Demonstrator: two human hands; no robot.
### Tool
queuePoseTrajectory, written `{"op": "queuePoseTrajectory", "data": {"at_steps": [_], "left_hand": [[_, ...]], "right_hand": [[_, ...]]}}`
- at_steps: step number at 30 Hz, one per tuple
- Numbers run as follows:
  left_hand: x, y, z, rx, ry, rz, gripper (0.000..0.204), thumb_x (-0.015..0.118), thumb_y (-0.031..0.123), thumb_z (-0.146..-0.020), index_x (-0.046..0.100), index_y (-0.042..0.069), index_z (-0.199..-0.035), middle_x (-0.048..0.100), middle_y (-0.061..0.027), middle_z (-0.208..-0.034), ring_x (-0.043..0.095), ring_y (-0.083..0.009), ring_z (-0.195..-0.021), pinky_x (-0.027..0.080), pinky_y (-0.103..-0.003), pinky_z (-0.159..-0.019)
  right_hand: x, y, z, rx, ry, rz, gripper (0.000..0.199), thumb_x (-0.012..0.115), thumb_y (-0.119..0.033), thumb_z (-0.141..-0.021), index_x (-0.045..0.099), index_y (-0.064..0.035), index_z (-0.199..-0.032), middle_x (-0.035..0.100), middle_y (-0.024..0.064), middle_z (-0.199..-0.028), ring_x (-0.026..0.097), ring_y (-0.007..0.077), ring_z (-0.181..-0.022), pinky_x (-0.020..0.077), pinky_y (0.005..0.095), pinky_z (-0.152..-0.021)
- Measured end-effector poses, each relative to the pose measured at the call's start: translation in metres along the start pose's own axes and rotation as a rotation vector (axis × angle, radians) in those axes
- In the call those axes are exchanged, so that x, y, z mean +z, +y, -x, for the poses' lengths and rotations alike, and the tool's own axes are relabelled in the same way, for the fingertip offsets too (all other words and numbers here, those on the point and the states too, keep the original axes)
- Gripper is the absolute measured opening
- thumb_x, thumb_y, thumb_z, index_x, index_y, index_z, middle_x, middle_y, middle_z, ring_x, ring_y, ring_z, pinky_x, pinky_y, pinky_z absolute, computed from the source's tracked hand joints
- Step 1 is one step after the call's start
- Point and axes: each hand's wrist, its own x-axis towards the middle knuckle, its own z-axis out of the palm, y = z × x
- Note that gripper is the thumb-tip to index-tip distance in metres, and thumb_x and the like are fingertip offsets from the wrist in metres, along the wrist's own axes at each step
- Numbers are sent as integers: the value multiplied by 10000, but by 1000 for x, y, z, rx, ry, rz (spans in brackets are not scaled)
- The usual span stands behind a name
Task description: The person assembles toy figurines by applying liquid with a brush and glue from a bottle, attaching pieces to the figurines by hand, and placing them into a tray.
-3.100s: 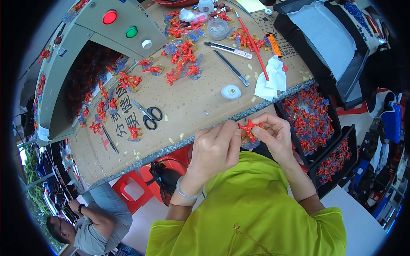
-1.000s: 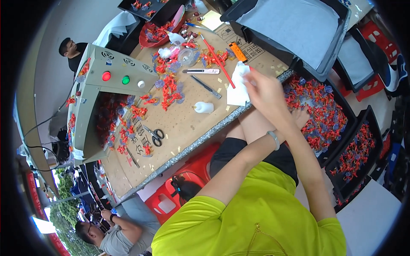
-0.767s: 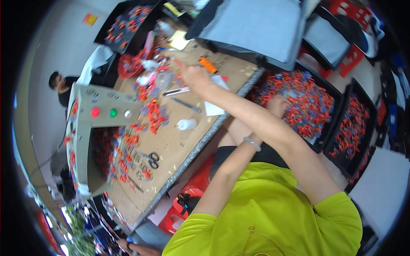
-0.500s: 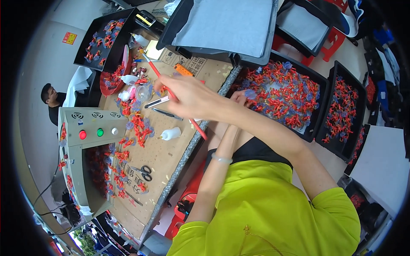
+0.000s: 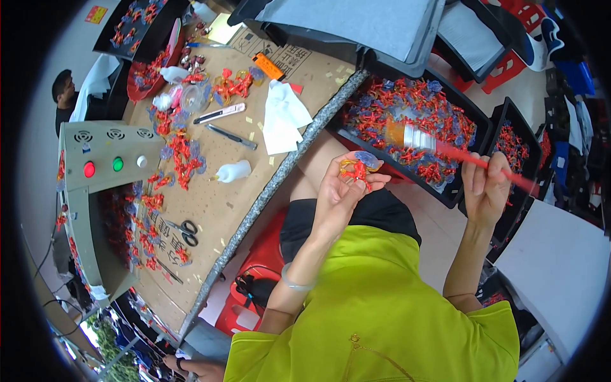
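My left hand point(image 5: 347, 194), with a pale bangle on its wrist, pinches a small red, yellow and translucent blue figurine point(image 5: 361, 167) above my lap. My right hand point(image 5: 487, 188) is closed around the red handle of a flat brush point(image 5: 452, 150), held up at the right. The brush has a silver ferrule and amber bristles, which point left toward my left hand but stay apart from the figurine. Behind the brush lies a black tray point(image 5: 459, 198) heaped with similar figurines.
On the workbench point(image 5: 254, 184) are a white squeeze bottle point(image 5: 233, 170), a utility knife point(image 5: 219, 113), a pen point(image 5: 232, 136), white tissue point(image 5: 283, 118), scissors point(image 5: 186, 232) and many figurines. A grey machine point(image 5: 108, 159) stands at left. Another person's arm point(image 5: 202, 369) shows at the lower left.
My right hand has swung from above the workbench to the right with the brush. My left hand has come away from the tray, the figurine now visible in it. The view has shifted.
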Motion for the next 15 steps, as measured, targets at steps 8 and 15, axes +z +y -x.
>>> {"op": "queuePoseTrajectory", "data": {"at_steps": [8, 15], "left_hand": [[10, 22, 17, 158, 170, -90, 323, 458, -89, -891, 357, -23, -1190, 550, -169, -1098, 637, -328, -964, 543, -355, -829], [4, 26, 21, 275, 322, -319, 352, 464, -146, -847, 369, -40, -1170, 576, -165, -1063, 659, -237, -895, 556, -299, -774]], "right_hand": [[55, -3, -17, -148, -79, 508, 494, 503, -398, -932, 588, 88, -965, 589, 202, -850, 579, 210, -607, 465, 282, -561], [97, 21, -14, -172, -158, 706, 159, 731, -38, -740, 618, 35, -824, 629, 98, -685, 595, 193, -605, 468, 272, -574]]}}
